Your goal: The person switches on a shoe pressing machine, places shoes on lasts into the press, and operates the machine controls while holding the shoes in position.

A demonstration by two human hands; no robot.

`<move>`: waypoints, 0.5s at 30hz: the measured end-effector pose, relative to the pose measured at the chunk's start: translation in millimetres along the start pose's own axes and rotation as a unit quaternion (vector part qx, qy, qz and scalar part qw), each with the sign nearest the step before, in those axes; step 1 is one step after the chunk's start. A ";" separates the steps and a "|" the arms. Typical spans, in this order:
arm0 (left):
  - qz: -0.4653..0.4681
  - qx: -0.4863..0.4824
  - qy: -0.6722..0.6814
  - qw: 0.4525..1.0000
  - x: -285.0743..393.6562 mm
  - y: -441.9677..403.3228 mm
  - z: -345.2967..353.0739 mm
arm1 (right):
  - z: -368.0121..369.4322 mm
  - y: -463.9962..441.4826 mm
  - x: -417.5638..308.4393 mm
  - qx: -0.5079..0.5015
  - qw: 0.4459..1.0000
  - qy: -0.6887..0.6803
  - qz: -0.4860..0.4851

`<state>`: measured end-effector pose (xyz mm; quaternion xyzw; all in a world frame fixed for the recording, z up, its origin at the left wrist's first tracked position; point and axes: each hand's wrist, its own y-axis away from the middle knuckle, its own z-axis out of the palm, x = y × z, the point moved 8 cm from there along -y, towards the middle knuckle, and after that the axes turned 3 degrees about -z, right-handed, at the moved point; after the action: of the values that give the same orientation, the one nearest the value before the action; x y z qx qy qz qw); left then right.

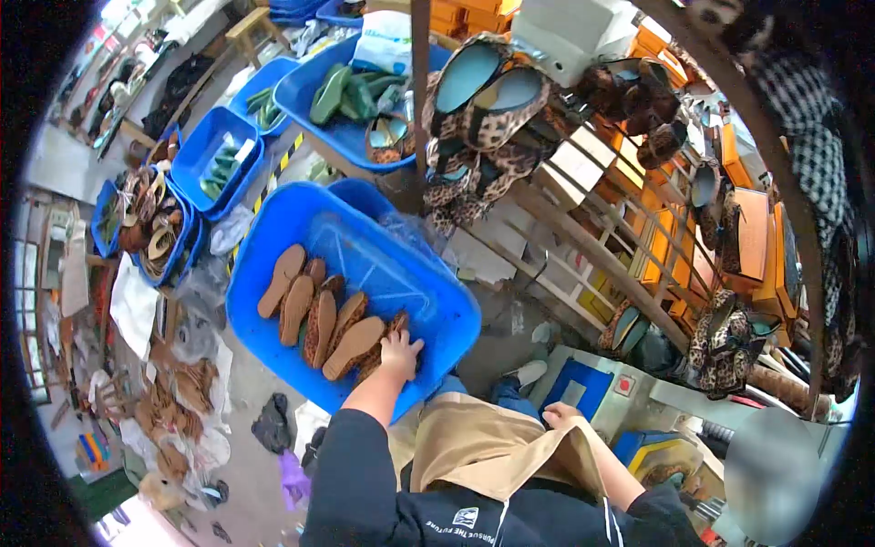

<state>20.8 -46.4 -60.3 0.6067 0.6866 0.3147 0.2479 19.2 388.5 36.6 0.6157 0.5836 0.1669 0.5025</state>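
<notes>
My left hand [399, 354] reaches into a big blue plastic tub [445, 296]. Its fingers curl over a leopard-print shoe [398, 323] at the right end of a row. Several more shoes lie beside it with their tan soles up, among them one with a wide sole [355, 346]. In front of my body, my right hand [561, 416] is held closed at the edge of a tan apron [465, 447]. Whatever its fingers hold, if anything, is hidden.
Behind stand more blue tubs [217, 150], some with green shoe parts [333, 94]. A metal rack [583, 237] on the right bears leopard-print shoes [488, 100] and orange boxes. A machine with a red button [625, 385] stands near my right side. Scraps cover the left floor.
</notes>
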 end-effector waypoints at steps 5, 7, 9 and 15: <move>0.028 -0.015 0.189 0.981 -8.9 24.7 24.7 | -0.5 3.7 24.6 0.031 0.999 0.002 0.025; 0.031 0.002 0.187 0.982 -11.8 40.9 16.8 | 2.8 4.2 27.8 0.032 0.999 0.025 0.034; 0.056 0.043 0.198 0.978 -14.1 57.7 -12.8 | 2.8 0.9 17.2 0.073 0.996 0.005 -0.054; 0.168 0.233 0.294 0.911 23.4 172.7 -228.2 | -43.0 50.9 -127.5 0.008 0.981 -0.045 -0.188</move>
<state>-30.4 -41.9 222.2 0.6336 0.6700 0.3472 -0.1705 -20.4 303.2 145.4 0.5058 0.6671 0.0366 0.5457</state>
